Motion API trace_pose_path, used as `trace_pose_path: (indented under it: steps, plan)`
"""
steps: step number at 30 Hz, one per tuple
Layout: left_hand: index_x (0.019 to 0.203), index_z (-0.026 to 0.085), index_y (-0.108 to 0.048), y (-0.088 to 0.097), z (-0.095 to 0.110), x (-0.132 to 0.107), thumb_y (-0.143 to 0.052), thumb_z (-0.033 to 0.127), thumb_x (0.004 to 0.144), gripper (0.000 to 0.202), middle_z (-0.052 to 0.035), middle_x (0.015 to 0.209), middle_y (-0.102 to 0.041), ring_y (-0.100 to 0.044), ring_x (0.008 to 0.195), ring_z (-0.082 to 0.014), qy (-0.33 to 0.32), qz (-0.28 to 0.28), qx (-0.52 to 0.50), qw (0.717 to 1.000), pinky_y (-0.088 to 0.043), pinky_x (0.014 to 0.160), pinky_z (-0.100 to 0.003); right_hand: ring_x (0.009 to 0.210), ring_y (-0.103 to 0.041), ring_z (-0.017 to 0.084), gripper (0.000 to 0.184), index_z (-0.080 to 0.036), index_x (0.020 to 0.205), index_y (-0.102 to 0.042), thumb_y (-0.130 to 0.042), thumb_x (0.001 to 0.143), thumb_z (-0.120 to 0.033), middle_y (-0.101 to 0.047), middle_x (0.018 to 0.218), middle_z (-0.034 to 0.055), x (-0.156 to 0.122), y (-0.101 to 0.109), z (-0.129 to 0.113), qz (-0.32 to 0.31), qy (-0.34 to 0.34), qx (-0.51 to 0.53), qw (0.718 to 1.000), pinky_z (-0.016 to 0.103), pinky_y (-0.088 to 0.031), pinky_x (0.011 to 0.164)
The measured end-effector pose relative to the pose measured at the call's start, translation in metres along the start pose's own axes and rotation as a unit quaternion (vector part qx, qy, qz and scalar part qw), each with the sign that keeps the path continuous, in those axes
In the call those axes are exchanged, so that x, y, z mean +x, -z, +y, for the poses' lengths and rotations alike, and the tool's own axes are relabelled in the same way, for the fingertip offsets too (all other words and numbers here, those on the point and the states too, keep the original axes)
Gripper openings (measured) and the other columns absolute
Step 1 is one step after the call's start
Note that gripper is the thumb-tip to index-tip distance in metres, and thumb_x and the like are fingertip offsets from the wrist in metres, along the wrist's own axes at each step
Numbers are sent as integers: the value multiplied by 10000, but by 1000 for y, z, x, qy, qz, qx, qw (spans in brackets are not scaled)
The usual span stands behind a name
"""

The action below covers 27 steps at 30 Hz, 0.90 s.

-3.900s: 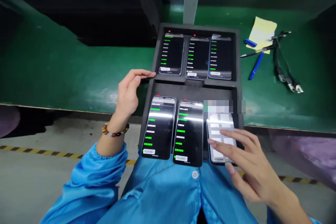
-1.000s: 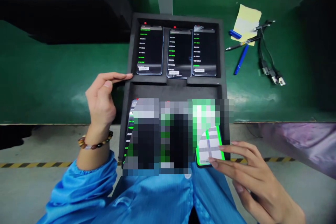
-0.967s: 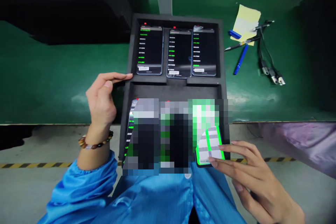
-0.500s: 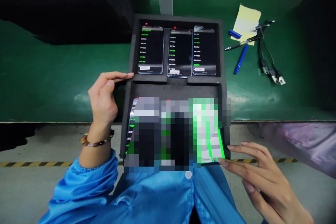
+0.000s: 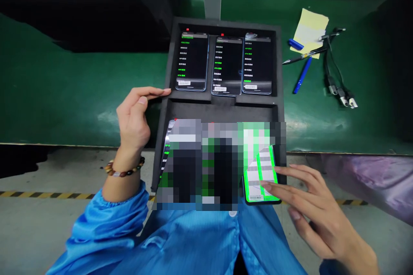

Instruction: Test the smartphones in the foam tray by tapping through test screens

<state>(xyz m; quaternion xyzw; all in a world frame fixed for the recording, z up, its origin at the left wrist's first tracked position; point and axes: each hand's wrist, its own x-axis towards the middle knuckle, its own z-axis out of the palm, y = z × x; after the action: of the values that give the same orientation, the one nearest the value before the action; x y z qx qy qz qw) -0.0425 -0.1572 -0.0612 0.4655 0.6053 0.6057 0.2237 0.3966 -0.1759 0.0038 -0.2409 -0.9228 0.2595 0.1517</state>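
Note:
A black foam tray (image 5: 250, 112) holds two rows of smartphones and overhangs the front of the green bench towards my body. My left hand (image 5: 135, 116) is at its left side, fingers stretched out and their tips against the rim. My right hand (image 5: 318, 208) is open, with spread fingers over the near right smartphone (image 5: 253, 176); its fingertips appear to touch the screen, which shows green bars and white and grey blocks. In the far row, a left smartphone (image 5: 192, 62), a middle smartphone (image 5: 226, 66) and a right smartphone (image 5: 257, 64) display dark test lists. Pixelation covers much of the near row.
On the green bench (image 5: 80, 94), right of the tray, lie yellow notes (image 5: 310, 28), a blue pen (image 5: 302, 76), a black pen (image 5: 298, 57) and short cables (image 5: 332, 68). A dark block stands at the back left. Pinkish plastic (image 5: 361, 180) hangs at the right.
My right hand has moved left and slightly up, from the tray's right edge onto the near right phone's screen. My left hand keeps its place at the rim. The whole view has shifted slightly.

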Motion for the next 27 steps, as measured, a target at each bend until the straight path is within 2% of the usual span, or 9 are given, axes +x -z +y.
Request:
trace_pose_path:
  steps: [3,5,12,18,20,27]
  plan:
    - [1082,211,-811,1,0,0,-563,334,1011,286,-82,1110,-847,-791,1159,-280,0,0,-2,1000,-561,1130,-483,1354,-662,340,582,-224,1475,-673,-534,920,-118,-815,1271,54,-15,10,8,28,-29,-13,999,541,-510,1065]
    - [1088,213,-812,1,0,0,-556,328,1014,290,-79,1117,-846,-789,1166,-277,2,0,-1,1000,-559,1130,-479,1346,-666,347,586,-233,1483,-668,-539,922,-123,-817,1264,50,-13,10,7,33,-32,-12,999,550,-510,1061]
    - [1080,214,-811,1,-2,1,-563,347,1008,292,-77,1111,-850,-792,1152,-275,-3,0,-3,1000,-566,1118,-479,1412,-622,320,646,-231,1574,-564,-519,935,-143,-803,1312,47,35,-15,-2,3,5,11,1000,565,-469,1145]
    - [1088,230,-815,2,-1,0,-556,365,1025,299,-73,1122,-846,-788,1163,-278,6,-5,-5,1000,-571,1128,-488,1363,-645,350,559,-254,1502,-649,-514,965,-171,-808,1248,58,8,5,17,33,-38,-25,998,573,-460,1116]
    - [1094,233,-813,3,-2,1,-555,365,1027,298,-70,1123,-846,-788,1164,-279,6,-6,-7,1000,-567,1134,-495,1363,-637,354,537,-252,1489,-655,-511,977,-176,-804,1256,62,8,8,18,36,-43,-28,998,573,-459,1107]
    - [1080,229,-820,2,-2,1,-563,350,1021,290,-73,1110,-852,-792,1153,-276,8,-4,-18,1000,-574,1116,-486,1491,-534,335,587,-216,1574,-550,-522,988,-195,-757,1402,67,49,-9,7,-38,-1,2,999,576,-411,1193]
